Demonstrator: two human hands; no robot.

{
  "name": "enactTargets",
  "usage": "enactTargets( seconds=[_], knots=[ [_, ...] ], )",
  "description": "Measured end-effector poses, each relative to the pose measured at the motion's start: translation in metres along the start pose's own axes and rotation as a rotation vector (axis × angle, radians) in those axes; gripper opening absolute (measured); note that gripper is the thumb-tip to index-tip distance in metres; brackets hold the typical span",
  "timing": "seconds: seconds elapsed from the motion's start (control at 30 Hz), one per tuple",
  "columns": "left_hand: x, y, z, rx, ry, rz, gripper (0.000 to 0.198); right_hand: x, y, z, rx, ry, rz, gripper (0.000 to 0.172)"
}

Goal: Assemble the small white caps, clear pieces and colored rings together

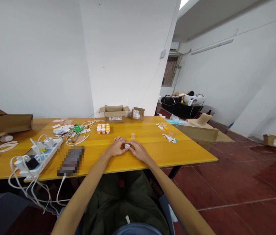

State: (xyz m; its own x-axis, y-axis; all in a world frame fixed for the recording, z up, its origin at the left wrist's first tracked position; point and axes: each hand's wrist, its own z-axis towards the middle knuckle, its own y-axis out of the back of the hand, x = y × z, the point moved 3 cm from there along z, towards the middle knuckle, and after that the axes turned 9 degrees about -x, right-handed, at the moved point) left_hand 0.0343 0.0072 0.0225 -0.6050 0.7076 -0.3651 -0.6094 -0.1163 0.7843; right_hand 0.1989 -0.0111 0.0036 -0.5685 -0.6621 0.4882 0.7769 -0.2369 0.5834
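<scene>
Near the table's front edge, my left hand (116,147) and my right hand (138,150) meet around a small white round cap (127,146). The fingers of both hands are closed on its rim from either side, and its upper face shows between them. Just beyond the fingertips stands a small clear plastic cup (133,136). A block of several small jars (103,129), white and orange, stands together beyond my left hand. Fine detail on the cap is too small to make out.
To the left are a blurred-out phone (71,160), a white power strip (45,153) with tangled cables, and packets (63,129). An open carton (114,114) and a smaller box (138,114) stand by the wall. Small plastic parts (169,138) lie at right.
</scene>
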Motion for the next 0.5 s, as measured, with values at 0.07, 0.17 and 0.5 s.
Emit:
enactTargets(
  seconds=[0.07,0.17,0.5],
  knots=[
    [0.0006,-0.0007,0.0002,0.001,0.005,0.000,0.019,-0.0004,-0.0005,-0.0003,-0.001,-0.004,-0.012,0.021],
    [0.0014,-0.0016,0.0002,-0.005,0.008,-0.010,0.020,-0.0013,-0.0014,-0.0008,-0.005,-0.003,-0.032,0.021],
    [0.0015,-0.0014,0.0000,-0.008,-0.003,-0.006,0.021,-0.0024,-0.0018,0.0000,0.003,-0.014,-0.005,0.018]
  ],
)
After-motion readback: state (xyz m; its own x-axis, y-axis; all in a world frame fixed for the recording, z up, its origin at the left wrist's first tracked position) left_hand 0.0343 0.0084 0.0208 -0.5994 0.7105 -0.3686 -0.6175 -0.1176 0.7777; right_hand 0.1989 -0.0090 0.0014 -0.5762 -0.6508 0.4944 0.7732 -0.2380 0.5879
